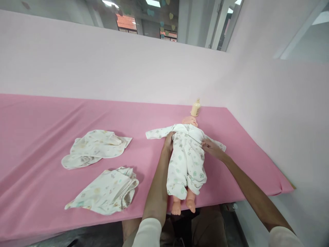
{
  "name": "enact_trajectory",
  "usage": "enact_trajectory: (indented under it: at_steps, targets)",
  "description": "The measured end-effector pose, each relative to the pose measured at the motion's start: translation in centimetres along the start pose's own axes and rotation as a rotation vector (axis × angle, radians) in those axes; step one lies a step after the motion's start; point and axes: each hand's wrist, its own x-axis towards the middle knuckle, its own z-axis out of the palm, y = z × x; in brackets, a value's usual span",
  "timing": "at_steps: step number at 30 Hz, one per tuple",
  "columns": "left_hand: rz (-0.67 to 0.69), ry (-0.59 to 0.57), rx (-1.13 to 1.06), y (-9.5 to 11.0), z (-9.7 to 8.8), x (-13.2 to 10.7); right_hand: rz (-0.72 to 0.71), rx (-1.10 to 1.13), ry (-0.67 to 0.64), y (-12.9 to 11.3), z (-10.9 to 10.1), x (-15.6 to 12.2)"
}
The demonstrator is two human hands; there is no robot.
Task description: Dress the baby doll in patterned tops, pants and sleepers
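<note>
Faint marks on the pale yellow pump bottle (195,108), too small to read. Standing at the back of the pink-covered desk (38,137), near the wall (102,65), just beyond the doll's head. Lying on its back on the right part of the desk: the doll (189,120), head toward the wall, bare feet (190,200) at the front edge. Dressed in a white printed top (181,128) and matching trousers (186,157), with one sleeve stretched out flat to the left.

Left hand (169,141) against the doll's side, just below that sleeve, touching the clothes; fingers partly hidden, so cannot tell whether gripping or merely resting. Right hand (211,148) at the opposite side of the waist, fingers bent and fingertips touching the clothes near the trousers' upper edge; cannot tell whether pinching the cloth.

Well apart, over to the left: two loosely folded pieces of white printed cloth, one farther back (100,145), one nearer the front edge (105,192). Behind the wall, a window (144,20) dotted with heart-shaped stickers.
</note>
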Motion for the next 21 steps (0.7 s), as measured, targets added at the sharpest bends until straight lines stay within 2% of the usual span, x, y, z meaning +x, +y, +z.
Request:
enact_trajectory:
  at_steps: [4, 8, 13, 18, 21]
  targets:
    - [-0.025, -0.014, 0.041, -0.1, 0.3, -0.4, -0.028, 0.014, 0.002, 1.6, 0.6, -0.8]
    - [-0.013, -0.010, 0.082, -0.2, 0.2, -0.3, -0.068, 0.004, 0.213, 2.0, 1.8, 0.2]
    - [0.004, 0.016, 0.087, -0.4, -0.1, 0.4, 0.034, -0.075, 0.468, 1.5, 3.3, 2.7]
    - [0.051, -0.025, 0.083, -0.4, -0.2, 0.8, 0.150, 0.004, 0.557, 0.6, 4.4, 4.0]
    - [0.046, -0.016, 0.065, -0.4, -0.3, 0.9, 0.203, 0.036, 0.611, -0.6, 4.5, 2.8]
